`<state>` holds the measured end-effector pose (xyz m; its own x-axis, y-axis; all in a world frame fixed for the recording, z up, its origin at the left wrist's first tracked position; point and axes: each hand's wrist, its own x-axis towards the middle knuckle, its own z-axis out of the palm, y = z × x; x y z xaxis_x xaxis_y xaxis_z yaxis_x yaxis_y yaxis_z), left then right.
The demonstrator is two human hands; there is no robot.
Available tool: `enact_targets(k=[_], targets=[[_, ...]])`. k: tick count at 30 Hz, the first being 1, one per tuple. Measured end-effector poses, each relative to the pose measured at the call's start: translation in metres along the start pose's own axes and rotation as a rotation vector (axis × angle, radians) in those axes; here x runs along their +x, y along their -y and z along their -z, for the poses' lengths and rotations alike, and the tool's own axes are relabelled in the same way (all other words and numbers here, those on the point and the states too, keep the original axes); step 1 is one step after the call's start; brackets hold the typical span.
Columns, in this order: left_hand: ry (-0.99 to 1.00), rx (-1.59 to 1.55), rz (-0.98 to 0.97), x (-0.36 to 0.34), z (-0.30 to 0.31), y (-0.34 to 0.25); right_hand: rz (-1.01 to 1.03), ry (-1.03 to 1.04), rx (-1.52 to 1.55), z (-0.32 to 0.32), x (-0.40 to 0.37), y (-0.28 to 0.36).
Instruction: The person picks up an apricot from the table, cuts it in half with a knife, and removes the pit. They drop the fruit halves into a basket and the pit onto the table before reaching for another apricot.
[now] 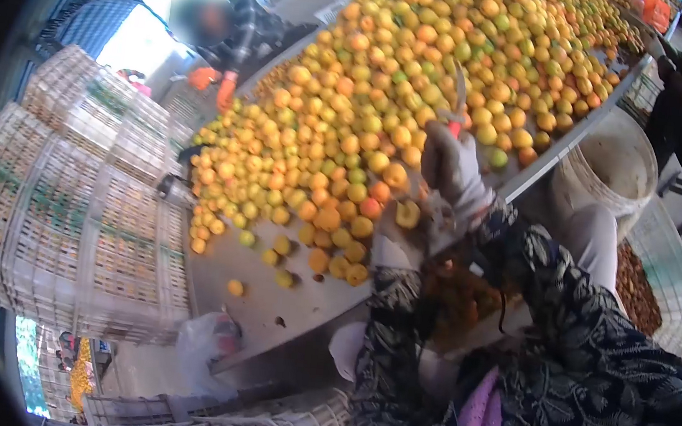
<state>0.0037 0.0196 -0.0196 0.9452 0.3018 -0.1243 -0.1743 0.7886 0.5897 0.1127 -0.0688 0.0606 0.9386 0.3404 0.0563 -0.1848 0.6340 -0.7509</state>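
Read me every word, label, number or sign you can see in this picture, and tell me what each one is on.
There is no readable text. The stacked crates, the bucket, the table and the knife in the right hand carry no lettering that can be made out.

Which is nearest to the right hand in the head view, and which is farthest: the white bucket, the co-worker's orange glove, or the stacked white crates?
1. White bucket, close beside the right hand holding the knife, below the table edge.
2. Co-worker's orange glove, across the apricot pile.
3. Stacked white crates, past the table's far end.
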Motion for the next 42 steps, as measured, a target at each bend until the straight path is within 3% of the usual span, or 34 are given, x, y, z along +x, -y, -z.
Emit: enact_targets(k=[1, 2, 4, 5, 6, 8, 9, 14, 15, 16, 18, 19, 20, 22, 23, 24, 26, 28, 30, 33, 37, 42], targets=[[-0.037, 0.212, -0.173, 0.014, 0.023, 0.01, -0.009, -0.029, 0.023, 0.006, 0.001, 0.003], [-0.111, -0.073, -0.036, 0.007, 0.008, -0.002, -0.027, -0.043, -0.002, 0.014, 0.001, 0.004], [-0.182, 0.011, -0.062, -0.002, -0.001, -0.009, 0.031, 0.014, -0.173, 0.024, -0.007, 0.009], [-0.032, 0.846, -0.326, -0.007, 0.009, -0.012, -0.031, -0.001, -0.223, 0.033, -0.015, 0.009], [-0.038, 0.841, -0.301, -0.014, 0.003, -0.018, -0.072, -0.004, -0.27, 0.037, -0.017, 0.014], [-0.012, 0.34, 0.1, -0.029, -0.026, -0.033, -0.057, -0.033, -0.338, 0.049, -0.025, 0.015], [-0.03, 0.333, 0.129, -0.036, -0.029, -0.036, -0.105, -0.044, -0.345, 0.057, -0.025, 0.014], [0.396, 0.918, 0.071, -0.058, -0.043, -0.032, -0.159, 0.015, -0.524, 0.074, -0.03, 0.006], [0.265, 1.156, 0.088, -0.059, -0.044, -0.037, -0.169, 0.007, -0.519, 0.079, -0.031, 0.001], [0.262, 1.156, 0.103, -0.057, -0.036, -0.038, -0.168, 0.027, -0.568, 0.079, -0.033, -0.002], [0.083, 1.038, -0.109, -0.047, -0.02, -0.037, -0.172, 0.047, -0.616, 0.082, -0.036, -0.001], [-0.005, 0.825, -0.042, -0.052, -0.027, -0.037, -0.148, 0.188, -0.672, 0.083, -0.042, 0.003], [-0.013, 0.827, -0.033, -0.058, -0.033, -0.042, -0.124, 0.332, -0.724, 0.085, -0.047, 0.005], [0.424, 1.003, 0.348, -0.066, -0.043, -0.051, -0.209, 0.351, -0.788, 0.094, -0.05, 0.006], [0.405, 0.967, 0.532, -0.068, -0.041, -0.037, -0.136, 0.369, -0.787, 0.101, -0.05, 0.003], [0.405, 0.968, 0.539, -0.067, -0.034, -0.02, -0.062, 0.385, -0.783, 0.109, -0.049, 0.002], [0.701, 1.427, 0.405, -0.054, -0.002, 0.021, -0.077, 0.39, -0.768, 0.119, -0.045, 0.015], [0.594, 1.576, 0.557, -0.041, 0.059, 0.065, -0.111, 0.355, -0.821, 0.125, -0.041, 0.03], [0.426, 1.827, 0.6, -0.037, 0.072, 0.087, -0.116, 0.274, -0.779, 0.136, -0.038, 0.027], [0.537, 2.002, 0.455, -0.034, 0.17, 0.147, -0.153, 0.187, -0.64, 0.123, -0.042, 0.045], [0.669, 2.046, 0.577, -0.032, 0.165, 0.157, -0.188, 0.224, -0.85, 0.128, -0.04, 0.042], [0.556, 1.933, 0.633, -0.034, 0.164, 0.154, -0.107, 0.225, -0.807, 0.135, -0.045, 0.04]])
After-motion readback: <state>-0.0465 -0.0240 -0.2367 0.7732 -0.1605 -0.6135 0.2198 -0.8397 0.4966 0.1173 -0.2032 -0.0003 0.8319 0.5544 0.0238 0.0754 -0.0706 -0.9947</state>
